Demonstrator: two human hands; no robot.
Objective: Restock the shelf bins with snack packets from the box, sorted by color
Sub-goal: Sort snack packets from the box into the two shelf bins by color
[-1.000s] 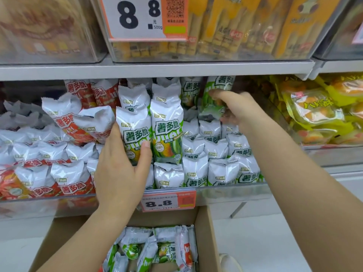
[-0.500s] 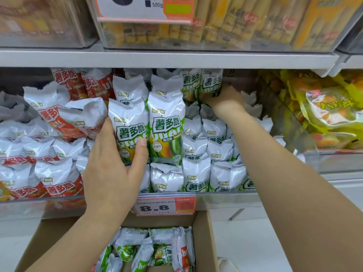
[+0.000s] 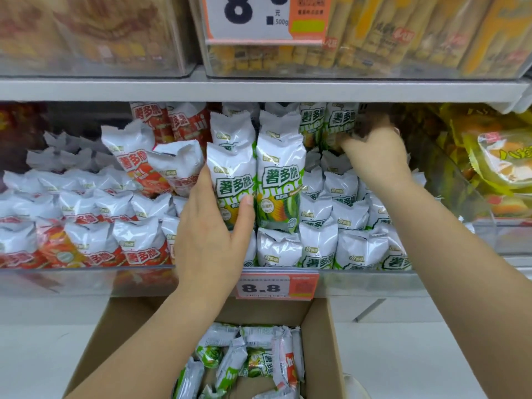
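Placement step in hand, judged from hands' positions. Upright green packet [image 3: 231, 185] gripped by left hand [image 3: 211, 234], thumb curled across front, fingers behind, in green bin [image 3: 359, 276]. Right hand [image 3: 374, 152] reached deep into back row of same bin; fingertips hidden among packets, so grip cannot be told. Red packets [image 3: 138, 168] kept in neighbouring bin at left. More packets, mostly green, left in box [image 3: 319, 338] below. Next move: front packet steadied and released, then box reached again.

Box [image 3: 319, 335] below shelf bins [image 3: 359, 279], packets [image 3: 247, 358] inside box.
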